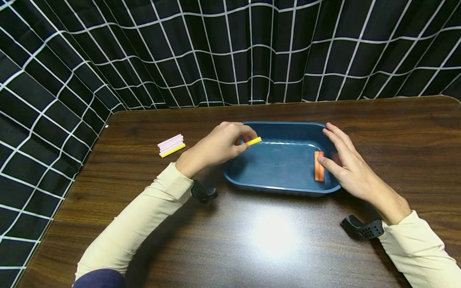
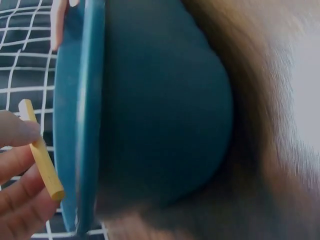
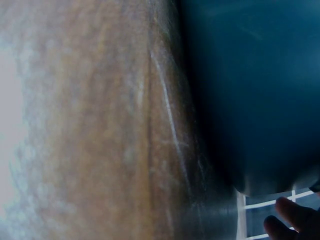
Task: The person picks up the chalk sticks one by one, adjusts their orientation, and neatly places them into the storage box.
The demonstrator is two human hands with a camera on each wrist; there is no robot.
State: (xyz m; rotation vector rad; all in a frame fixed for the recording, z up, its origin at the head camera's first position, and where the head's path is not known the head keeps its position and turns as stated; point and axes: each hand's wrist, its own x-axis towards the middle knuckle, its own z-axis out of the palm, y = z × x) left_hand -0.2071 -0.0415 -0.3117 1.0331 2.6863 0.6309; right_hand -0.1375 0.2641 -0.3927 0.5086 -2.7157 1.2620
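My left hand (image 1: 227, 141) pinches a yellow chalk stick (image 1: 254, 141) between thumb and fingers, over the left end of a blue plastic tub (image 1: 277, 166). In the left wrist view the yellow chalk stick (image 2: 45, 165) shows its blunt end, close beside the tub's rim (image 2: 90, 100). At the tub's right end, my right hand (image 1: 347, 168) lies over the rim with its fingers extended. Its thumb overlaps two orange sticks (image 1: 319, 172) that lie side by side on the tub's floor. Only dark fingertips (image 3: 285, 212) of this hand appear in the right wrist view.
Left of the tub, several pink sticks (image 1: 171, 143) and a yellow stick (image 1: 173, 150) lie together on the brown wooden table (image 1: 144, 124). A black curtain with white grid lines (image 1: 216, 52) hangs behind the table and along its left side.
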